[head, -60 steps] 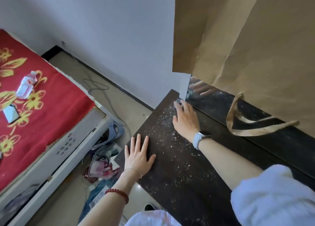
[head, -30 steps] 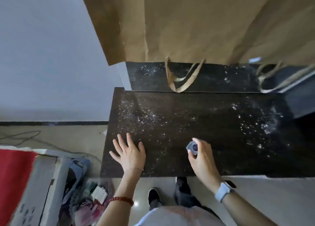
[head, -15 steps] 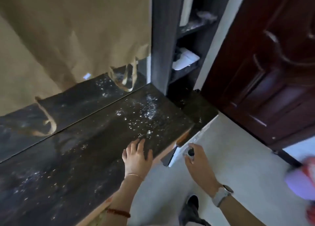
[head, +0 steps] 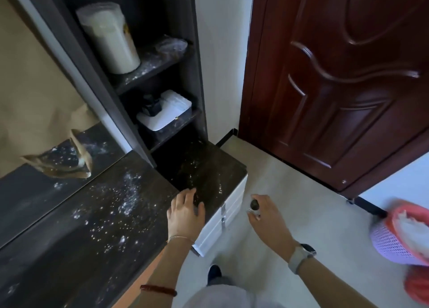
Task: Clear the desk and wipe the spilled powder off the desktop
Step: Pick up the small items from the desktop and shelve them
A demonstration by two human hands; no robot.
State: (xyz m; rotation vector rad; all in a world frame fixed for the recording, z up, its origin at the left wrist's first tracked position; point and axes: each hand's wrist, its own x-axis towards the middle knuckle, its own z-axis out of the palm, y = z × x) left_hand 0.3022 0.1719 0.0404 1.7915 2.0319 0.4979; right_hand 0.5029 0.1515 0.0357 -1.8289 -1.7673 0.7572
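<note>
The dark desktop (head: 69, 249) runs from the lower left toward the middle, speckled with white spilled powder (head: 126, 203). My left hand (head: 185, 212) rests flat on the desktop's right end, fingers spread over the edge by the lower side cabinet. Out over the floor to the right of the desk, my right hand (head: 267, 217) pinches a small dark object (head: 254, 205) between thumb and fingers. What the object is cannot be made out.
A lower dark-topped cabinet (head: 209, 168) with white drawers (head: 220, 222) adjoins the desk. Behind it, a dark shelf unit holds a white canister (head: 111, 36) and a white box (head: 167, 112). A brown door (head: 336, 75) stands right. A pink-and-purple basket (head: 404, 235) sits on the floor, far right. Brown paper (head: 34, 87) hangs at left.
My view has swung right from the desk's left end to its right end. My right hand picked up the small object at the back left and carried it off the desk's right side.
</note>
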